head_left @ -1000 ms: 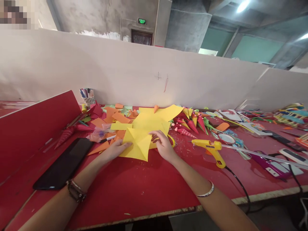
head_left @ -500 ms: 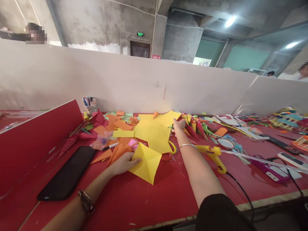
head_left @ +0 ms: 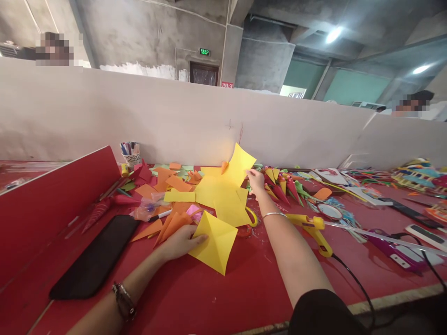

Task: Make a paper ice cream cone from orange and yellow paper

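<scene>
Near the front of the red table, my left hand [head_left: 184,242] pinches the left corner of a creased yellow paper square [head_left: 217,242] between thumb and fingers. Farther back, my right hand [head_left: 256,180] is closed on the right edge of another yellow sheet [head_left: 240,164], which tilts up from the table. Flat yellow sheets [head_left: 225,203] lie between my two hands. A small orange paper cone [head_left: 224,166] sits beside the raised sheet. Orange paper pieces [head_left: 174,224] lie close to my left hand.
A yellow glue gun [head_left: 310,225] with a black cord lies right of my right forearm. A black phone [head_left: 96,256] lies at left, by a red divider [head_left: 59,209]. Paper cones [head_left: 281,186] and a pen cup [head_left: 131,154] stand toward the white partition [head_left: 167,121]. People are beyond it.
My right hand has lifted the edge of the back yellow sheet, which now stands up at a tilt. My left hand keeps hold of the creased square, slightly lower in view.
</scene>
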`<state>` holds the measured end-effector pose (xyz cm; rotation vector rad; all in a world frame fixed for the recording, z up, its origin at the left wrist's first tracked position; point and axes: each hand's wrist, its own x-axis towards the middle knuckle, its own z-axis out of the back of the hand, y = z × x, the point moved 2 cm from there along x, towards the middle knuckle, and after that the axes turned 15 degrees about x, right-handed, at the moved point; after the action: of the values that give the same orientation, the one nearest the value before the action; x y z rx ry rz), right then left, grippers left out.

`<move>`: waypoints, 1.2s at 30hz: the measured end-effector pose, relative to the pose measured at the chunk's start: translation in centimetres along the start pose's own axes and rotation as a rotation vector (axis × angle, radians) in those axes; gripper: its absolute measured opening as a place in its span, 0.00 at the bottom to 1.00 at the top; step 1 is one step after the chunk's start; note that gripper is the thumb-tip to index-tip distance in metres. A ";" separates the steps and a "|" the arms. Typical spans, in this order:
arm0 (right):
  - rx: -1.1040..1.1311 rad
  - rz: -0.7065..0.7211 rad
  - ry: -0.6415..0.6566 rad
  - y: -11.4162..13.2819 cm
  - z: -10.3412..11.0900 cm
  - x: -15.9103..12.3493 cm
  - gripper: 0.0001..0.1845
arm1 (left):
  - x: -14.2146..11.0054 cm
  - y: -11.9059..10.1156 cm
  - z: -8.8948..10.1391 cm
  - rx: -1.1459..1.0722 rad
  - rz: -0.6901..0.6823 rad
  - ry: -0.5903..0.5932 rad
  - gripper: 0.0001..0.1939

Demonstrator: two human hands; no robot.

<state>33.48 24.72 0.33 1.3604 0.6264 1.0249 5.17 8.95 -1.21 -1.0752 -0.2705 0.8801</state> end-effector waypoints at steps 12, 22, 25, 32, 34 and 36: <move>0.047 0.147 0.094 0.3 -0.1 -0.8 0.15 | 0.1 0.4 0.0 -0.029 -0.022 0.033 0.19; -0.068 0.157 0.072 1.9 0.2 -2.7 0.27 | 0.0 0.5 0.3 -0.045 -0.007 -0.011 0.18; -0.105 0.194 0.174 2.9 0.3 -4.5 0.23 | 0.0 0.5 0.4 -0.059 -0.001 0.004 0.19; -0.028 0.324 0.706 6.8 1.4 -12.8 0.19 | -0.3 -0.4 0.4 -0.134 0.016 0.006 0.17; -0.080 0.455 0.931 7.9 2.3 -15.6 0.21 | -0.4 -0.6 0.4 -0.163 0.003 0.024 0.16; -0.152 0.490 1.071 8.4 3.3 -17.8 0.23 | -0.5 -0.7 0.4 -0.193 0.002 0.028 0.16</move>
<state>26.28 6.91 5.57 0.7482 0.9701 2.1849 4.95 8.75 -0.33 -1.2653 -0.3361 0.8530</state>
